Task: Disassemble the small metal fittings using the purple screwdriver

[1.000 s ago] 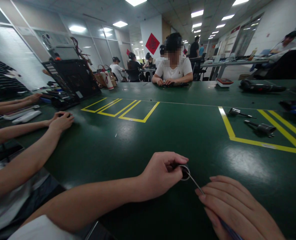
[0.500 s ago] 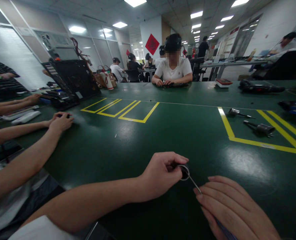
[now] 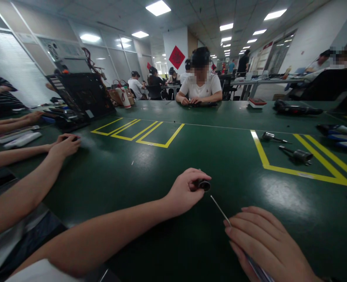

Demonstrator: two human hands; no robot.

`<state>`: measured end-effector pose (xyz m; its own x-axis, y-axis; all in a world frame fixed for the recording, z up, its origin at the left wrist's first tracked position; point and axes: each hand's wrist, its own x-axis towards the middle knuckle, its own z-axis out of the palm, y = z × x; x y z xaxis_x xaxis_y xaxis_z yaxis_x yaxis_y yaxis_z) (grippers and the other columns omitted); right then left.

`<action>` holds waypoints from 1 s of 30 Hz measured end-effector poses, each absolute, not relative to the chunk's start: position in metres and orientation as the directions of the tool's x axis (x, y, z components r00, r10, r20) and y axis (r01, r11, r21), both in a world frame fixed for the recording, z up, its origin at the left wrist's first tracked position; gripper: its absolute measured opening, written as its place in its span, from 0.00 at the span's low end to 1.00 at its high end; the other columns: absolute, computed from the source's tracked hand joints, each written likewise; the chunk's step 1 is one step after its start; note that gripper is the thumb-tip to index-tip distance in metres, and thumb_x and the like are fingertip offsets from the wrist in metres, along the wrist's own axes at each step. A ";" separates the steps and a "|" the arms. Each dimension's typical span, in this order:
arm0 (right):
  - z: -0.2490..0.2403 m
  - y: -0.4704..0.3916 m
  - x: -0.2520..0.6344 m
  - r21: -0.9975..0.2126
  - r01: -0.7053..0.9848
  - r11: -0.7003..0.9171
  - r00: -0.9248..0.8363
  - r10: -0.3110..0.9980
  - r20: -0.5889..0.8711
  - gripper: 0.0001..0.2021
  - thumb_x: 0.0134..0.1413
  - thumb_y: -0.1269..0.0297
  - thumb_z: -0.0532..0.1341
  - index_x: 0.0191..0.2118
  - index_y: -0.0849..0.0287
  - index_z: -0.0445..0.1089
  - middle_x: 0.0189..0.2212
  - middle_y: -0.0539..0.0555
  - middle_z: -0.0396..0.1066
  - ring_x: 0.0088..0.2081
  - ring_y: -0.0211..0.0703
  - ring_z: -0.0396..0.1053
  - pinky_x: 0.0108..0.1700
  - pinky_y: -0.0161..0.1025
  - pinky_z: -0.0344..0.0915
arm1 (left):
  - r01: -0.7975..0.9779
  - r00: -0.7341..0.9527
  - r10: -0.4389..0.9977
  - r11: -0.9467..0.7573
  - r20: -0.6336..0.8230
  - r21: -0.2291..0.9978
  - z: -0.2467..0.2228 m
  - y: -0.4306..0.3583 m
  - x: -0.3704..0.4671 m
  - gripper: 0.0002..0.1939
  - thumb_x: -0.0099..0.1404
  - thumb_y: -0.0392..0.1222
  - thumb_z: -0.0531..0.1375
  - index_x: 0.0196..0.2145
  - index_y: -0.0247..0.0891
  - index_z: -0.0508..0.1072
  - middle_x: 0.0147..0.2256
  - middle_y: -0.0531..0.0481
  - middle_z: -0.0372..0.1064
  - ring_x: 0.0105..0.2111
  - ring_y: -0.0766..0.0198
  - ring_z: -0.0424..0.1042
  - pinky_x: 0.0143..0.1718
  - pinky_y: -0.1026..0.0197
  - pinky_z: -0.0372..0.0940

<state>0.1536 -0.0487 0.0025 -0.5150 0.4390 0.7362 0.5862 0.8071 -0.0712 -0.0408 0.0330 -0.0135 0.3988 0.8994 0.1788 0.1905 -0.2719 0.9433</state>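
Observation:
My left hand is closed around a small dark cylindrical metal part, its round open end facing right and toward me. Most of that part is hidden by the fingers. In my right hand is a screwdriver with a thin bare metal shaft and a bluish handle mostly covered by the palm. The shaft points up and left, its tip just short of the cylindrical part and apart from it. Both hands are low over the green table.
Two metal parts with shafts lie inside yellow tape at right. Beyond are blue-handled tools, a black tool and a red-and-white box. A co-worker's hands rest at left near a black chassis. Another person sits opposite.
The screwdriver tip was at the metal part's round rim; now a gap separates them. My left hand has moved up and left with the part, and its round opening looks smaller.

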 end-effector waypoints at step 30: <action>-0.012 -0.045 0.163 -0.376 0.578 0.724 -0.391 0.650 0.652 0.18 0.55 0.76 0.53 0.50 0.51 0.61 0.41 0.52 0.73 0.43 0.41 0.71 0.44 0.38 0.68 | 0.405 0.785 0.531 -0.829 0.318 0.385 -0.026 0.138 0.121 0.16 0.64 0.40 0.55 0.49 0.38 0.68 0.50 0.48 0.67 0.50 0.61 0.65 0.51 0.59 0.61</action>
<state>0.1630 -0.0449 -0.0118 -0.3911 0.6500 0.6516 0.5781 0.7244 -0.3755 0.1211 0.1380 -0.0263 0.7853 0.5309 0.3184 0.4045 -0.8294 0.3853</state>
